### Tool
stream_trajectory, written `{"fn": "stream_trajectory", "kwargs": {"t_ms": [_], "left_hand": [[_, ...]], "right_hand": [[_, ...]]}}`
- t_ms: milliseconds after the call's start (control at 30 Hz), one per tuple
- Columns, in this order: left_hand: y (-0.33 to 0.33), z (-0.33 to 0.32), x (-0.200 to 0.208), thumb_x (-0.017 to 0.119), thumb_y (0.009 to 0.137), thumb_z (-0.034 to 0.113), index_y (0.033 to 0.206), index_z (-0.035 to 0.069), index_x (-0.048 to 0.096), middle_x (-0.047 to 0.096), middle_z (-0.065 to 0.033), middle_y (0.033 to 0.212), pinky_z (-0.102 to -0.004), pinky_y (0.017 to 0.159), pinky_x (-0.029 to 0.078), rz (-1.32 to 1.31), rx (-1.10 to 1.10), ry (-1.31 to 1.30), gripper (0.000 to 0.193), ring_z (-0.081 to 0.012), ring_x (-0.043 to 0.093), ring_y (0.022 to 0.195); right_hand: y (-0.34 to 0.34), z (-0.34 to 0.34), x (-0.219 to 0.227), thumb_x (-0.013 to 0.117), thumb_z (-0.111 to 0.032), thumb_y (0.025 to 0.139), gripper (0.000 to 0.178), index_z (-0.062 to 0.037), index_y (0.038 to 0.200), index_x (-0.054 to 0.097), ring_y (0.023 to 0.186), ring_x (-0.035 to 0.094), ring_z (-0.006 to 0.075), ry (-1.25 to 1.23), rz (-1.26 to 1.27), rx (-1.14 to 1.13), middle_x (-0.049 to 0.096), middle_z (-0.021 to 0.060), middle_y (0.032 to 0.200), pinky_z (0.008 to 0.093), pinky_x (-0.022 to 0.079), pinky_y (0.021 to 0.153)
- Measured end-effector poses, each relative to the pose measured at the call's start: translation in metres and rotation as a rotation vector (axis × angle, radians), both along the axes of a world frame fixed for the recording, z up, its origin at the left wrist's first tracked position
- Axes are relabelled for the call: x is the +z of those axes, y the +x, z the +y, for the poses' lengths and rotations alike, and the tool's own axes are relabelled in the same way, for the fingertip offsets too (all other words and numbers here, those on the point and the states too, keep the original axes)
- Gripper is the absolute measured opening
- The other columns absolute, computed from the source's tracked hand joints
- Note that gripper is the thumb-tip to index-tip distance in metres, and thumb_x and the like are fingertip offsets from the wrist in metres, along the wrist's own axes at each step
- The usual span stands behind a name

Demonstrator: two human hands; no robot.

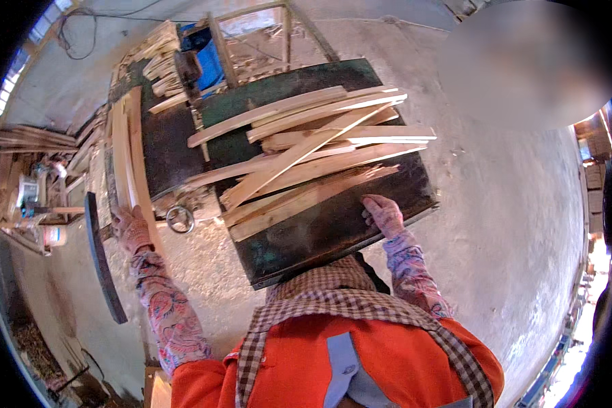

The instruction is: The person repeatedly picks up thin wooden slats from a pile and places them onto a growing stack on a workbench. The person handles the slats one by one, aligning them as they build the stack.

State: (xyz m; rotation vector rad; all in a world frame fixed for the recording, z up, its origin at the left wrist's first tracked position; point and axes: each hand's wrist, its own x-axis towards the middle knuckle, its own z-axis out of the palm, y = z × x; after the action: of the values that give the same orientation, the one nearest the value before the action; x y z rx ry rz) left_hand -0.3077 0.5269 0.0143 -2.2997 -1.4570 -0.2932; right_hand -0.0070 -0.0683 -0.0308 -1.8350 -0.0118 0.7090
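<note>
My left hand (132,230) is closed around the near end of long pale wooden strips (130,156), which lie along the left edge of a dark machine table (166,146). On the right, my right hand (385,215) hovers over or rests on the near part of a dark tabletop (306,234), its fingers curled; whatever they may hold is hidden. Just beyond that hand lies a loose pile of wooden strips (319,139), some crossing others, one slanting over the top. Ragged splintered ends show on the nearest wooden strip (313,194).
A round handwheel (180,219) sits below the machine table, above sawdust (211,251). A dark curved bar (102,258) stands left of my left arm. Farther off are stacked wood pieces (162,64), a blue sheet (207,58) and a wooden frame (223,47).
</note>
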Motion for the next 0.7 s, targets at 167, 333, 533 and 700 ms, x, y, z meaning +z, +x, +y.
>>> {"fn": "stream_trajectory", "kwargs": {"t_ms": [167,333,533,700], "left_hand": [[0.089,-0.056,0.040,0.059,0.094,0.062,0.151,0.014,0.046,0.057,-0.0217,0.142,-0.0460,0.111,0.043,-0.102,-0.345,-0.359,0.077,-0.0389,0.051,0.135],[0.171,-0.129,0.088,0.064,0.092,0.059,0.145,0.013,0.055,0.056,-0.0173,0.145,-0.0445,0.112,0.043,-0.007,-0.730,-0.809,0.070,-0.0348,0.051,0.137],[0.260,-0.108,0.084,0.069,0.086,0.043,0.139,0.014,0.055,0.058,-0.0163,0.142,-0.0466,0.106,0.049,0.305,-0.602,-0.678,0.063,-0.0340,0.054,0.134],[0.277,-0.060,0.031,0.070,0.080,0.023,0.130,0.014,0.058,0.065,-0.0146,0.129,-0.0475,0.099,0.054,0.421,-0.450,-0.641,0.053,-0.0338,0.062,0.124]], "right_hand": [[0.000,-0.019,-0.010,0.069,-0.033,0.099,0.037,-0.0044,0.123,0.072,0.069,0.063,0.0110,-0.044,-0.040,-0.047,0.073,0.0031,0.087,0.0263,0.051,0.063],[-0.005,-0.009,0.004,0.067,-0.032,0.100,0.038,-0.0014,0.122,0.071,0.072,0.062,0.0097,0.055,0.030,-0.049,0.073,0.0029,0.088,0.0261,0.049,0.066],[-0.003,-0.011,-0.001,0.066,-0.033,0.101,0.037,-0.0023,0.122,0.072,0.074,0.062,0.0090,-0.046,-0.133,0.040,0.073,0.0029,0.089,0.0252,0.050,0.067],[-0.009,0.003,0.023,0.066,-0.029,0.101,0.035,-0.0023,0.122,0.072,0.071,0.063,0.0086,-0.037,-0.093,0.008,0.073,0.0031,0.086,0.0258,0.050,0.064]]}}
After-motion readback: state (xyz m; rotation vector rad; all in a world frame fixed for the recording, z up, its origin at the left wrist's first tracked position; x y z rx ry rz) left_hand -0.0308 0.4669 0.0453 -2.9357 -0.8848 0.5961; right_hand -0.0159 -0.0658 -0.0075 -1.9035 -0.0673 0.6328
